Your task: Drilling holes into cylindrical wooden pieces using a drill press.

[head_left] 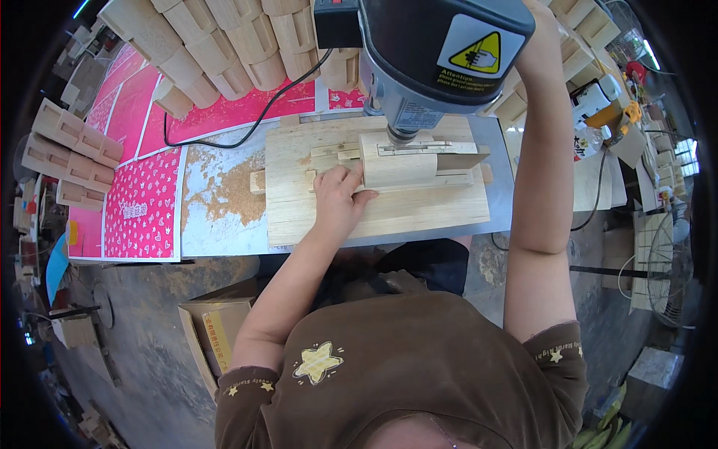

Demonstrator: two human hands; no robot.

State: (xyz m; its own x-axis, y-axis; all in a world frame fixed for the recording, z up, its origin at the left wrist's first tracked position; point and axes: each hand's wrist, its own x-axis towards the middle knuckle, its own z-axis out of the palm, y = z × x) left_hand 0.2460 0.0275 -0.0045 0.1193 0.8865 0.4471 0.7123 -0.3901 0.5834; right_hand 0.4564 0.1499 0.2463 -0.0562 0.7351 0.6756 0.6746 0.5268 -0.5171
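A pale wooden block with a rounded side and a slot at its right end lies on a flat wooden board, between small wooden strips. Above it stands a dark drill press, its chuck right over the block; whether the bit is inside the wood is hidden. My left hand grips the block's near left corner, thumb along the near side and fingers curled at the left end. My right hand is raised beside the drill press head, and its fingers are hidden behind the housing.
Similar wooden blocks are stacked at the back left, with more at the far left. A black cable loops over the pink sheet. Sawdust covers the metal tabletop. A cardboard box stands below the table.
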